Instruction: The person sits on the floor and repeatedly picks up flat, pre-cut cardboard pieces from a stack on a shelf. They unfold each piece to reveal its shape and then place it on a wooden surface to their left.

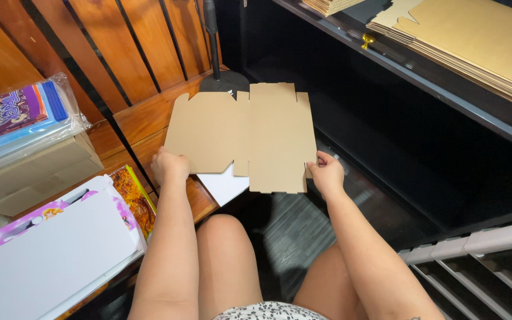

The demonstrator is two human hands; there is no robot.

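A flat, unfolded brown cardboard box blank (249, 135) is lying in the middle. At far right, brown cardboard sheets (475, 41) are sitting stacked on a dark shelf. At left, plastic-wrapped colourful packs (16, 121) are resting on a brown box (37, 175); nearer, a white, pink-edged package (60, 252) is lying.

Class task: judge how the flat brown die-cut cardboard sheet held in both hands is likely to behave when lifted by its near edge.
The flat brown die-cut cardboard sheet probably stays fairly stiff: it spans between the left hand and right hand without visible sag. It is likely light, since only its near edge is held. Its notched flaps would probably bend along the creases.
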